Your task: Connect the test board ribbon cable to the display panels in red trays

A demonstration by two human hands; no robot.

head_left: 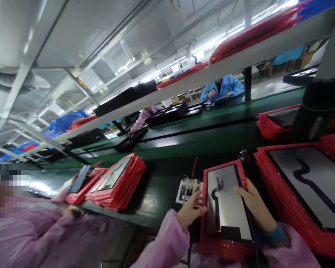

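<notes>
A flat display panel [230, 201] with a silver back and a dark curved ribbon cable lies on a red bubble-wrap bag [223, 248] in front of me. My left hand [191, 211] grips the bag's left edge, thumb at the border. At the opposite edge, my right hand [255, 204] holds bag and panel, its thumb resting on the silver back and its other fingers mostly hidden. Just beyond my left hand is a small test fixture [189, 189] with a circuit board on a white base.
Right of me stands a stack of red bags with a panel on top [309, 178]. Another red stack [125, 186] sits to the left, beside a co-worker in a pink sleeve [41, 230]. Across the green conveyor line [184, 139] sits a person in blue [226, 89]. A shelf [184, 80] crosses overhead.
</notes>
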